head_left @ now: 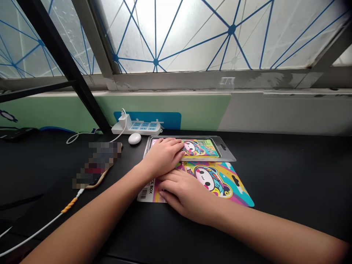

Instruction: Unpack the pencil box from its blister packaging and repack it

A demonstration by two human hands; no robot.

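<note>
Left hand [162, 156] is resting flat on a plastic blister pack [203, 148], right hand [184, 192] flat on a cartoon card [217, 181] just below it, neither grip clenched, all on the black surface [288, 172].

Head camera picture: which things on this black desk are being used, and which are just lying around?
Being used:
left hand, on a clear plastic blister pack
right hand, on a cartoon-printed pencil box card

Lying around:
white power strip
white charger
white oval object
pixelated object
white cable
</note>
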